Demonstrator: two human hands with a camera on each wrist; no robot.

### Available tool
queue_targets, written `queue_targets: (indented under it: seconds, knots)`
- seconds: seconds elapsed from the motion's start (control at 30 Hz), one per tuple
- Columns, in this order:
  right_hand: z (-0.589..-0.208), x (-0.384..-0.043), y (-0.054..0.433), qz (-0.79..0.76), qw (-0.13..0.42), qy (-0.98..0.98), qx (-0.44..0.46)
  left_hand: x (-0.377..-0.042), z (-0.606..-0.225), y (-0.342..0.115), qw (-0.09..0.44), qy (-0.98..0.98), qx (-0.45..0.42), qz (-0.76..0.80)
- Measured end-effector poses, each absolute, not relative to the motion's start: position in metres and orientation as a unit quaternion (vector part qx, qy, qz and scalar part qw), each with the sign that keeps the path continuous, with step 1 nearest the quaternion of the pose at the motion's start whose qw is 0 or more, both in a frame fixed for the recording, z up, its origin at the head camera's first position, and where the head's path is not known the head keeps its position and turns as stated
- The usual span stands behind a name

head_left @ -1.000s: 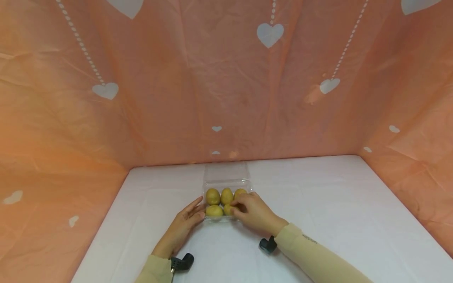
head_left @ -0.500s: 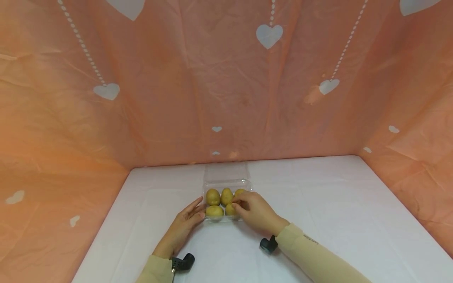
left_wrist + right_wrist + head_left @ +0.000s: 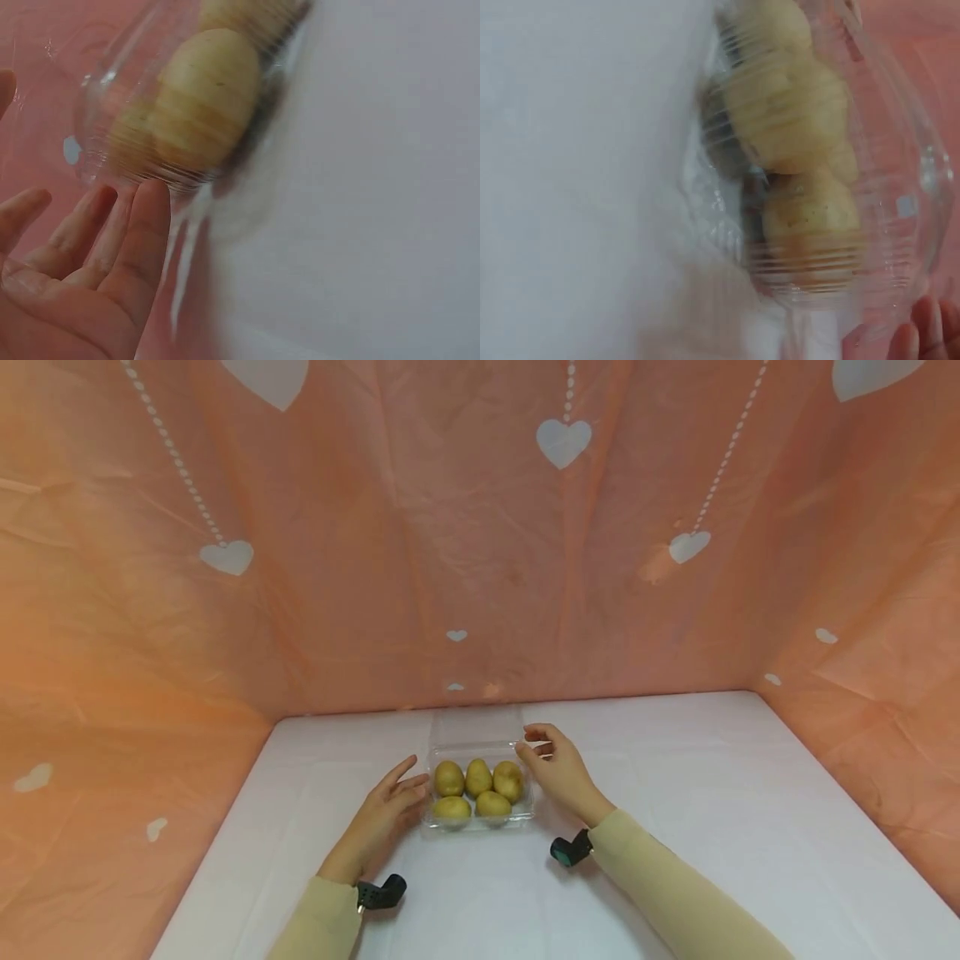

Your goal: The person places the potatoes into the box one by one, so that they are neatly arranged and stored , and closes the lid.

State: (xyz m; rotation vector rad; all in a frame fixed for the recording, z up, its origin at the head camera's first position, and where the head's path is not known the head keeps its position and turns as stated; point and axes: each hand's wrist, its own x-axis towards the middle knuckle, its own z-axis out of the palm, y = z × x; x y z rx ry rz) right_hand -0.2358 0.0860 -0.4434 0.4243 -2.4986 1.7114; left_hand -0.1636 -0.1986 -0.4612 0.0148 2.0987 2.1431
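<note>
A clear plastic clamshell box (image 3: pixel 521 818) sits on the table with its lid (image 3: pixel 476 727) folded back. Inside are several yellow-brown potatoes: a back row with a potato (image 3: pixel 448 779) at its left end, and a front row with a potato (image 3: pixel 492 806) at right. My left hand (image 3: pixel 386 814) is by the box's left side, fingers spread and fingertips right at the ribbed wall, beside a potato (image 3: pixel 210 97) in the left wrist view. My right hand (image 3: pixel 561 772) holds nothing; its thumb and loosely bent fingers are at the back right corner, near the lid's hinge.
A white cloth covers the table (image 3: pixel 660 777). Orange sheeting (image 3: pixel 480 568) printed with white hearts rises behind it and on both sides, close behind the lid. A small black camera is strapped on each wrist.
My right hand has let go of the front right potato and moved back to the box's rear right corner. The left hand's fingers have lifted and spread slightly.
</note>
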Motion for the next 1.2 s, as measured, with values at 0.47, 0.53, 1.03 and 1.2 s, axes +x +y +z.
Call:
queue_targets:
  seconds: [0.47, 0.53, 1.03, 1.2]
  knots:
    - [-0.46, -0.255, 0.075, 0.623, -0.033, -0.781, 0.0, -0.191, -0.46, -0.195, 0.057, 0.707, -0.028, 0.705]
    - [-0.46, -0.256, 0.074, 0.625, -0.04, -0.779, -0.008, -0.194, -0.462, -0.195, 0.058, 0.707, -0.033, 0.704]
    - [-0.464, -0.255, 0.069, 0.613, -0.069, -0.787, 0.01, -0.206, -0.461, -0.187, 0.089, 0.71, -0.004, 0.699]
    - [-0.464, -0.252, 0.07, 0.608, -0.073, -0.791, 0.012, -0.206, -0.462, -0.186, 0.091, 0.716, -0.004, 0.692]
